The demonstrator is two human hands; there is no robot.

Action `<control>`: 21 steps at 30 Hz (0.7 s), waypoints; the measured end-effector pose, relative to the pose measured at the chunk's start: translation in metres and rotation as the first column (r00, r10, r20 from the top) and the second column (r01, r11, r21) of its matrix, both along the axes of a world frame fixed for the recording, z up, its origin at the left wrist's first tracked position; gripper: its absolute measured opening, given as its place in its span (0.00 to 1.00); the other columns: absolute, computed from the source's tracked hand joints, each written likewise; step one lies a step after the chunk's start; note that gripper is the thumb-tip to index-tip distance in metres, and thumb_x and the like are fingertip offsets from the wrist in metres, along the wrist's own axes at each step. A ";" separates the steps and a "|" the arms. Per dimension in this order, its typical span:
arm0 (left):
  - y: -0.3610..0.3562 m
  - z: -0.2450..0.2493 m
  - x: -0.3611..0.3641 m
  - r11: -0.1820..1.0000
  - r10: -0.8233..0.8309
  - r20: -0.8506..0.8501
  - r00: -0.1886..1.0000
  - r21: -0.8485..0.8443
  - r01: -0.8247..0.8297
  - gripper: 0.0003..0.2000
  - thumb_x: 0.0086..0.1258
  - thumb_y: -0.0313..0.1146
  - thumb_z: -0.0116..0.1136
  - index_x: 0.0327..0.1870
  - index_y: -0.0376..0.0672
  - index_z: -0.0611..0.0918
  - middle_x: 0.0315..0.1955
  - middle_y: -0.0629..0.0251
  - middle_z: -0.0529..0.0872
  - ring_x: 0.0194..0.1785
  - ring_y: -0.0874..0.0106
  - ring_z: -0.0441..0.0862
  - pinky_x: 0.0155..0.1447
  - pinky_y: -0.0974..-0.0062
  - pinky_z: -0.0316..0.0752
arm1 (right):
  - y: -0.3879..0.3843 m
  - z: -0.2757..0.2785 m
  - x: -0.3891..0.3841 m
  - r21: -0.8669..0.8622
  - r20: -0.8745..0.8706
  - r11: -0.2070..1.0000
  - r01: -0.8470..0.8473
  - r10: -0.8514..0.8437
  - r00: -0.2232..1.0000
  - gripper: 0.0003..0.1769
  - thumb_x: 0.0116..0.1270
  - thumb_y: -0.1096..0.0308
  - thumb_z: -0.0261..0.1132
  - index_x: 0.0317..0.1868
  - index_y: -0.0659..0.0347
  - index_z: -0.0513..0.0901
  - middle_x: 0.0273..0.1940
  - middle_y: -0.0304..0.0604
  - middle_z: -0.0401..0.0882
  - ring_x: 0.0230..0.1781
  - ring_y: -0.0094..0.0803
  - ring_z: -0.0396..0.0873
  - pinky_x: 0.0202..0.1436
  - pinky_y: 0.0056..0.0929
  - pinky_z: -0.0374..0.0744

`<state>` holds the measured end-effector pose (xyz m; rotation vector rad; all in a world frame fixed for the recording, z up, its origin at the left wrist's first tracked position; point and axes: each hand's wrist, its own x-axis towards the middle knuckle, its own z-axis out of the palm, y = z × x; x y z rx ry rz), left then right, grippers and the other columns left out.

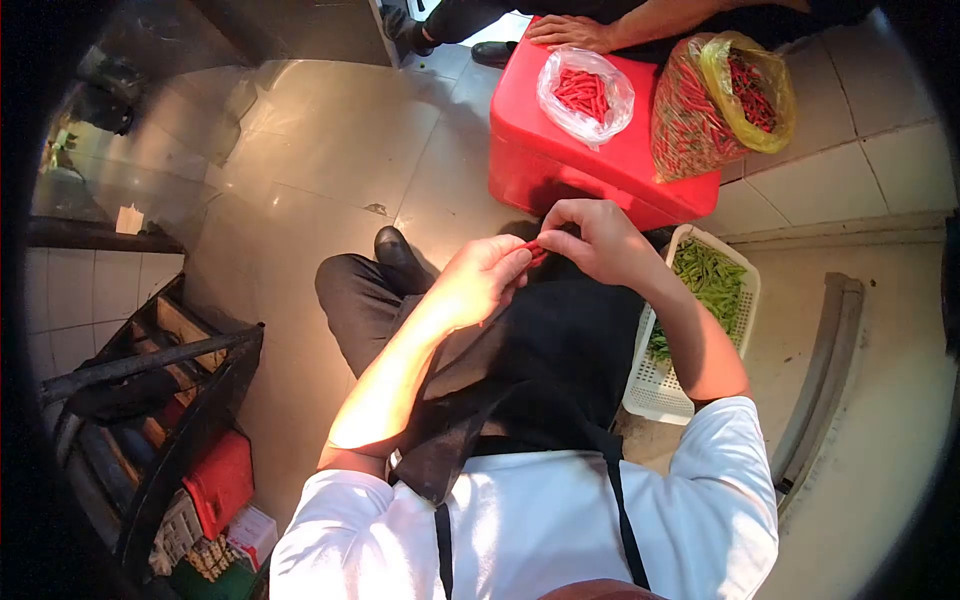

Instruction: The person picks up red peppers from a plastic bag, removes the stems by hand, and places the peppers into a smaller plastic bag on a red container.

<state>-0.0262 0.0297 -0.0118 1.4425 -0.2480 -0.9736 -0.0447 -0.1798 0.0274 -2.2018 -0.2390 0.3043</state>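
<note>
My left hand is closed around a few red chili peppers above my lap. The thumb and fingers of my right hand pinch at the upper end of these chilies, and the two hands nearly meet. What exactly lies between the right fingertips is partly hidden. Past my hands, a clear plastic bag of red chilies sits on a red box. A larger bag with a yellow rim, full of stemmed red chilies, stands beside it.
By my right arm, a white perforated basket holds green stems or pods. Another person's hand rests on the red box. At the left is a dark metal rack with a red container. A grey pipe-like strip lies right.
</note>
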 end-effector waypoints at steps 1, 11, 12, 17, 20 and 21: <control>0.001 0.002 0.001 1.000 -0.010 -0.005 1.000 0.008 0.010 0.10 0.78 0.37 0.50 0.47 0.42 0.82 0.26 0.76 0.76 0.23 0.87 0.69 0.26 0.88 0.65 | 0.000 0.001 0.000 0.006 -0.047 1.000 0.028 -0.028 0.998 0.09 0.67 0.67 0.65 0.36 0.65 0.81 0.31 0.42 0.81 0.33 0.27 0.79 0.39 0.27 0.76; 0.006 0.022 0.008 0.967 -0.117 -0.307 0.944 -0.253 0.038 0.11 0.78 0.36 0.48 0.45 0.37 0.79 0.25 0.71 0.78 0.16 0.84 0.67 0.18 0.88 0.60 | 0.000 -0.017 -0.015 0.768 -0.536 0.493 0.409 0.145 0.832 0.09 0.70 0.63 0.62 0.36 0.61 0.80 0.29 0.35 0.78 0.29 0.23 0.74 0.35 0.20 0.70; 0.006 0.020 0.007 0.961 -0.108 -0.329 0.938 -0.275 0.014 0.11 0.78 0.36 0.49 0.46 0.37 0.79 0.25 0.70 0.78 0.15 0.84 0.66 0.18 0.88 0.60 | -0.004 -0.018 -0.014 0.752 -0.512 0.525 0.399 0.084 0.855 0.11 0.71 0.63 0.61 0.34 0.61 0.79 0.28 0.36 0.78 0.28 0.24 0.74 0.34 0.20 0.70; 0.007 0.002 0.015 0.764 -0.025 -0.730 0.683 -0.454 -0.458 0.17 0.78 0.41 0.51 0.56 0.36 0.76 0.32 0.69 0.78 0.22 0.83 0.68 0.20 0.89 0.60 | -0.099 0.048 0.020 0.439 0.237 0.706 0.556 -0.688 0.686 0.24 0.75 0.55 0.55 0.21 0.57 0.73 0.19 0.36 0.73 0.21 0.23 0.70 0.30 0.26 0.68; 0.000 -0.005 0.020 0.618 -0.140 -0.774 0.618 -0.555 -0.556 0.18 0.78 0.39 0.50 0.60 0.36 0.73 0.35 0.69 0.74 0.32 0.80 0.69 0.26 0.90 0.66 | -0.206 0.059 0.055 0.165 0.593 0.686 0.709 -0.643 0.485 0.17 0.72 0.58 0.61 0.33 0.65 0.81 0.26 0.37 0.80 0.28 0.25 0.75 0.35 0.27 0.74; -0.004 -0.003 0.019 0.587 -0.116 -0.801 0.587 -0.532 -0.610 0.18 0.77 0.39 0.51 0.60 0.36 0.73 0.36 0.69 0.73 0.34 0.79 0.68 0.27 0.91 0.67 | -0.222 0.060 0.063 0.097 0.682 0.688 0.719 -0.572 0.455 0.16 0.71 0.59 0.63 0.36 0.66 0.82 0.29 0.38 0.81 0.31 0.25 0.77 0.38 0.27 0.75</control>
